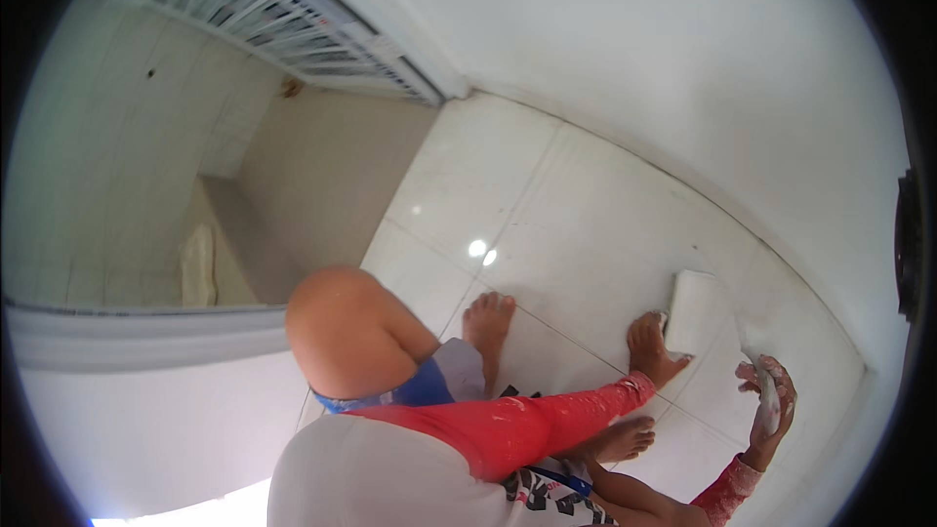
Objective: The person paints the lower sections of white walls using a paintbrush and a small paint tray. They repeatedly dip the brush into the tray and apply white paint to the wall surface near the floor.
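Observation:
Near the right of the view, my left hand (651, 351), below a red sleeve marked with white, grips the near-left edge of a white rectangular plate (692, 311). The plate is held above the floor tiles. Farther right, my right hand (777, 399) is closed around the white-smeared handle of a putty knife (768, 402). Its pale blade points toward the wall and blends into the background, so its outline is unclear. White residue coats the fingers of my right hand. A gap separates the two hands.
A white wall (659, 51) rises from the pale tiled floor (585, 219). At left, a doorway opens onto a tiled room with a ledge (249, 234); a film-covered frame (293, 22) borders it. My bare feet and bent knee (344, 329) are below. A dark object (906, 245) shows at the right edge.

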Motion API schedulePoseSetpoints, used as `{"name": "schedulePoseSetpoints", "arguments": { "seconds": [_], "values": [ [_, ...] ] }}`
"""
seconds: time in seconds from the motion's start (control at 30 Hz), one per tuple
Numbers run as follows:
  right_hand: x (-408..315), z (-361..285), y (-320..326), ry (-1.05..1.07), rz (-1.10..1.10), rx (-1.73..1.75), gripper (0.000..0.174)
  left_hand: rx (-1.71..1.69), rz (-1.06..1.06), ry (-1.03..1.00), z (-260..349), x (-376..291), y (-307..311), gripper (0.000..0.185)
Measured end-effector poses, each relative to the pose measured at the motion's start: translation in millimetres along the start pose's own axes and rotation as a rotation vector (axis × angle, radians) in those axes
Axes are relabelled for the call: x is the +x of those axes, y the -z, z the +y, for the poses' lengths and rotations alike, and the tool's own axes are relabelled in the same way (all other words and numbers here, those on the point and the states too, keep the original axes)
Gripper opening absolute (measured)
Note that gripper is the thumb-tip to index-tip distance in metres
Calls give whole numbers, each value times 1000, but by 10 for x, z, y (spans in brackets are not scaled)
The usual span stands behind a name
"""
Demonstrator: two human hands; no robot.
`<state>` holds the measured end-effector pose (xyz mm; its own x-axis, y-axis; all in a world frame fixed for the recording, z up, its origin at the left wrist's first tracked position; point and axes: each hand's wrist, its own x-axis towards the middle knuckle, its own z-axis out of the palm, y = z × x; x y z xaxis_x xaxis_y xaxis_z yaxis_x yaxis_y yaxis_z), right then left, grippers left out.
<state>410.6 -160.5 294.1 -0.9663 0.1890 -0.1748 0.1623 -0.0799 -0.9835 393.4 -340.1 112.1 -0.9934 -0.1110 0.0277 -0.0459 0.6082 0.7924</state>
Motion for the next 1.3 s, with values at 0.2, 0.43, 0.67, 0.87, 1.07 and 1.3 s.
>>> {"name": "schedulePoseSetpoints", "arguments": {
  "seconds": [0.2, 0.43, 0.67, 0.87, 1.07, 1.3],
  "values": [
    [-387, -13, 158, 15, 179, -82, 28, 37, -67, -113, -226, 59, 170, 92],
    [-374, 82, 145, 348, 439, -789, 10, 147, -61, -120, -173, 116, 388, 95],
    [-653, -263, 440, 525, 665, -437, 19, 66, -8, -65, -143, 351, 254, 99],
    [-350, -154, 63, -124, 383, -389, 27, 24, -16, -97, -437, 877, 570, 89],
    [720, -67, -913, 21, 205, -122, 35, 107, 63, 1, -835, 1280, 1189, 93],
    [1748, -372, -2207, -11, -298, 259, 38, 179, 72, 409, -664, 988, 1846, 95]
  ]
}}
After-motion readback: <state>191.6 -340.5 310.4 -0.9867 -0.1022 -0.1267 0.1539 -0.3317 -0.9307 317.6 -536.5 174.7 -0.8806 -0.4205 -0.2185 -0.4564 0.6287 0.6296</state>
